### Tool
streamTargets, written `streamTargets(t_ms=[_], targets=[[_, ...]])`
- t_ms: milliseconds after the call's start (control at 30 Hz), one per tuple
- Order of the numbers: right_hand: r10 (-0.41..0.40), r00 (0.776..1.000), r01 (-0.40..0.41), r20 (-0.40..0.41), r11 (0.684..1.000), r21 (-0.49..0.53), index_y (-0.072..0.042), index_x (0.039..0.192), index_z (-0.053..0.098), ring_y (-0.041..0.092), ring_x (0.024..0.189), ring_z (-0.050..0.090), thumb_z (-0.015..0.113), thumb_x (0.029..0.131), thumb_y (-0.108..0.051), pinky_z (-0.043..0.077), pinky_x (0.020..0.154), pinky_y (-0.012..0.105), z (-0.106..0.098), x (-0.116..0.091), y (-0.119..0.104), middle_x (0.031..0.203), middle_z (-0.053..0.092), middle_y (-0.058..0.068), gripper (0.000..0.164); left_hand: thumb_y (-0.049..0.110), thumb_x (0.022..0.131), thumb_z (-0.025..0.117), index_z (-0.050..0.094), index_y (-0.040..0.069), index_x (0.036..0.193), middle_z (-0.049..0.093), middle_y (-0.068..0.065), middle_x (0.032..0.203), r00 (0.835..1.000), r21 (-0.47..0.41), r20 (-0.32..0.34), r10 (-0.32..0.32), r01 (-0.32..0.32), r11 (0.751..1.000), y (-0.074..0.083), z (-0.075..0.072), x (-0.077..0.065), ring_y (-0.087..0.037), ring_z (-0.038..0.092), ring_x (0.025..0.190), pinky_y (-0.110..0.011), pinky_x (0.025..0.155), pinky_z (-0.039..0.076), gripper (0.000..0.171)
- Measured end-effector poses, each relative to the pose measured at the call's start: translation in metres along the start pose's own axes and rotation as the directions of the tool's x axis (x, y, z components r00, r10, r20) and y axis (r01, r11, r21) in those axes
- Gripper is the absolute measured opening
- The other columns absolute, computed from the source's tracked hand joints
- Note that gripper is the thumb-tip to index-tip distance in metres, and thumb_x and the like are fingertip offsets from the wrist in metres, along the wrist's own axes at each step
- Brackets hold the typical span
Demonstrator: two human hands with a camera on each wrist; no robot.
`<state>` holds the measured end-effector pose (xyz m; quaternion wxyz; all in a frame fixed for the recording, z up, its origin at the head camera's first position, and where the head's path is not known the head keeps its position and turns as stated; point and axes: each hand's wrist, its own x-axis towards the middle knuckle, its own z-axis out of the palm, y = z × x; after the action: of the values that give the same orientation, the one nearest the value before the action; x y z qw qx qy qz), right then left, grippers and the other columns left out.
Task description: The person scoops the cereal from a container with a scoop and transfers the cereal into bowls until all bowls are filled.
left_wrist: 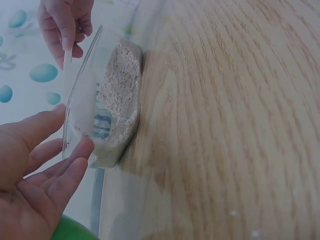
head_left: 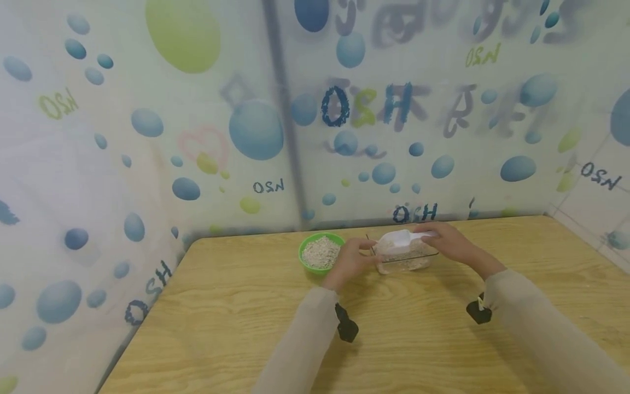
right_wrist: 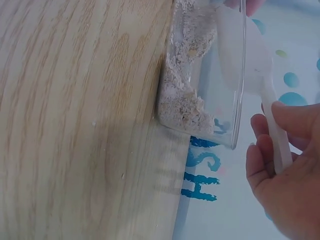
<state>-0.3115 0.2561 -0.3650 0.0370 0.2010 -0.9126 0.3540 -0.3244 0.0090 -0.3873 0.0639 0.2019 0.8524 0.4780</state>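
Note:
A clear, straight-sided container (head_left: 404,266) stands near the far edge of the table, with oat flakes (left_wrist: 121,75) heaped unevenly along its bottom. My left hand (head_left: 350,261) holds its left end, thumb by the rim and fingers against the outside. In my right hand (head_left: 451,244) is the handle of a white scoop (right_wrist: 246,47), pinched between thumb and fingers. The scoop's head is inside the container's mouth, above the flakes; whether it carries any is unclear. Left of the container, partly behind my left hand, sits a green bowl (head_left: 302,253) full of oat flakes.
The wood-grain table (head_left: 236,323) reaches back to a curtain (head_left: 221,109) printed with blue and green dots and letters. A few pale crumbs (left_wrist: 256,233) lie on the tabletop. Dark bows hang from both sleeve cuffs.

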Motion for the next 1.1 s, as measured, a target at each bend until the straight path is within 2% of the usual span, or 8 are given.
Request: streamTargets(t_ms=[267,500,800,967,1100], targets=[[-0.01,1.0,0.012,-0.029,0.998,0.059,0.009,0.122,0.051,0.05,0.118,0.035,0.045,0.097,-0.011,0.034,0.091,0.062,-0.005,-0.006,-0.001,0.127,0.042,0.033,0.033,0.019,0.084,0.068,0.063,0.006,0.115,0.062,-0.01,0.11,1.0,0.015,-0.029,-0.01,0.011,1.0,-0.003,-0.006,-0.003,-0.023,0.061,0.095,-0.028,0.075,0.051,0.034],[-0.035,0.997,0.039,-0.066,0.997,0.06,0.01,0.119,0.052,0.049,0.117,0.037,0.045,0.097,-0.009,0.034,0.091,0.061,-0.009,-0.007,-0.009,0.124,0.045,0.033,0.031,0.018,0.086,0.065,0.062,0.005,0.116,0.063,-0.01,0.109,0.999,0.031,-0.045,-0.019,0.021,0.999,0.0,-0.022,-0.009,-0.024,0.059,0.098,-0.031,0.077,0.051,0.033],[-0.083,0.994,0.089,-0.071,0.993,0.079,0.007,0.12,0.053,0.047,0.121,0.035,0.047,0.096,-0.009,0.034,0.092,0.06,-0.007,0.004,-0.029,0.126,0.046,0.031,0.03,0.017,0.088,0.062,0.06,0.004,0.118,0.061,-0.015,0.112,0.997,0.022,-0.083,0.004,-0.002,1.0,-0.001,-0.06,-0.022,-0.029,0.058,0.1,-0.035,0.077,0.051,0.033],[-0.098,0.994,0.102,-0.04,0.988,0.112,0.006,0.122,0.052,0.046,0.12,0.035,0.047,0.096,-0.01,0.036,0.09,0.06,0.001,0.014,-0.042,0.126,0.045,0.029,0.031,0.014,0.088,0.062,0.061,0.002,0.117,0.061,-0.016,0.111,0.993,0.063,-0.12,0.023,-0.015,0.998,-0.01,-0.081,-0.028,-0.03,0.059,0.099,-0.036,0.08,0.051,0.032],[-0.115,0.993,0.118,-0.031,0.984,0.135,0.006,0.12,0.054,0.045,0.117,0.04,0.047,0.096,-0.009,0.04,0.087,0.058,0.009,0.022,-0.05,0.126,0.046,0.028,0.029,0.014,0.088,0.062,0.059,0.002,0.119,0.061,-0.017,0.112,0.99,0.089,-0.141,0.007,0.005,0.996,-0.014,-0.097,-0.034,-0.031,0.058,0.101,-0.037,0.08,0.05,0.033]])
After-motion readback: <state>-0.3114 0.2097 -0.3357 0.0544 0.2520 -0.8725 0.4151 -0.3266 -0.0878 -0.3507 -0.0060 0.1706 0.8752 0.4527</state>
